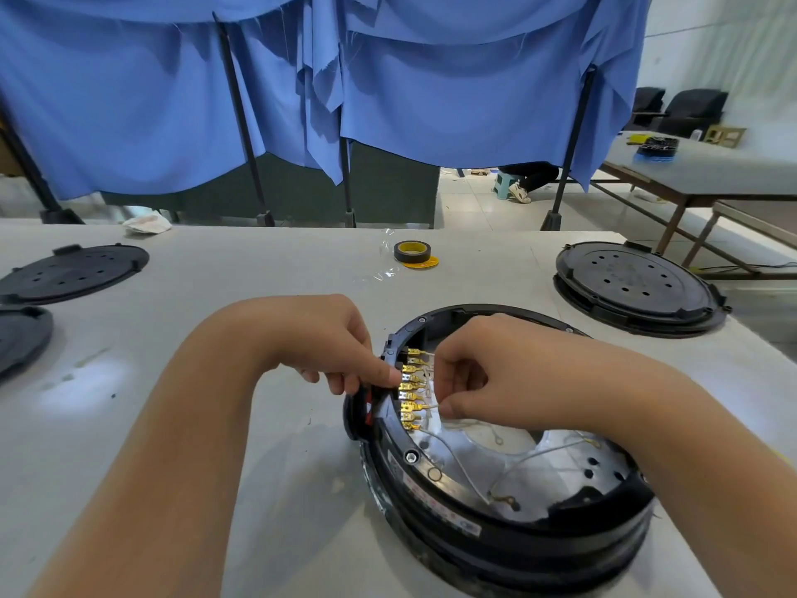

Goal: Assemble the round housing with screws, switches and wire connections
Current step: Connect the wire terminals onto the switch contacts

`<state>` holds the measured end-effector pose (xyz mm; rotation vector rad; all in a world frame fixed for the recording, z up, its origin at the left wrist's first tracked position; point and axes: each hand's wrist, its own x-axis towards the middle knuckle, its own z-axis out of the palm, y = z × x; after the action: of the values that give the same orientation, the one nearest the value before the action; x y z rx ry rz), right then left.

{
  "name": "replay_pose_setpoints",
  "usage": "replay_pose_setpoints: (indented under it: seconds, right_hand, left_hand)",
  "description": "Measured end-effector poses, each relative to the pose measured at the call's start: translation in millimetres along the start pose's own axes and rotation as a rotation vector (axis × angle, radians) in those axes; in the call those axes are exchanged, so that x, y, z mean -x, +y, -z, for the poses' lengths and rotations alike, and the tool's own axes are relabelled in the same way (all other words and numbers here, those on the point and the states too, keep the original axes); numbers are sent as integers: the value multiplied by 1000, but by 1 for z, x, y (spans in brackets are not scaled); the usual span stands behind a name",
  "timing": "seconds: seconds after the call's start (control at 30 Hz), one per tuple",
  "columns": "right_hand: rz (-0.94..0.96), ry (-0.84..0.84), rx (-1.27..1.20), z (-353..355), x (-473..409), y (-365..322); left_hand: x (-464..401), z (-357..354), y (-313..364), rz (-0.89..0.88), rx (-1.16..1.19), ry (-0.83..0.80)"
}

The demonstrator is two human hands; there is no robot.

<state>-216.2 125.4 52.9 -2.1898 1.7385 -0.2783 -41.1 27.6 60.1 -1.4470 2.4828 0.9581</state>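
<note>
The right hand [470, 373] reaches over the open round housing [500, 451] from three o'clock, wrist bent down, thumb and forefinger pinching a thin white wire [433, 407] whose brass spade connector [416, 407] sits at the terminal row. The left hand [340, 338] comes in from nine o'clock, fingers curled over the housing's rim, forefinger tip pressing on the row of brass terminals [409, 388] as if to steady it. Both forearms angle in from the bottom of the view.

The housing lies on the white worktop [258, 287] at about five o'clock of the view. Most connectors look seated along the row at the housing's nine o'clock side; a screw [410, 457] is already in the rim at seven o'clock. Still loose inside are further wires, one ending in a ring terminal [509, 500] near six o'clock, so wiring seems roughly midway and closing is left.

Farther out, a black perforated cover [634, 282] lies at two o'clock, another cover [73, 271] at ten o'clock, and a tape roll [412, 251] at twelve.
</note>
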Motion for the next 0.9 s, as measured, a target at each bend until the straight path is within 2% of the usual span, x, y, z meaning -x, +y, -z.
replay_pose_setpoints:
  seconds: [0.17, 0.3, 0.37, 0.47, 0.63, 0.77, 0.9]
  right_hand:
    - [-10, 100, -83, 15, 4, 5]
    - [-46, 314, -236, 30, 5, 14]
    - [-66, 353, -286, 32, 5, 18]
    - [-87, 325, -351, 30, 3, 21]
    - [-129, 237, -482, 30, 2, 29]
    - [-241, 352, -453, 32, 11, 52]
    - [-303, 549, -353, 19, 30, 79]
  left_hand:
    - [3, 1, 5, -113, 50, 55]
    - [5, -2, 20, -322, 259, 161]
    - [2, -6, 28, -375, 370, 249]
    - [-3, -13, 35, -381, 470, 320]
    - [-7, -19, 39, -381, 681, 333]
    - [-8, -24, 48, -410, 916, 380]
    - [-12, -44, 62, -450, 873, 415]
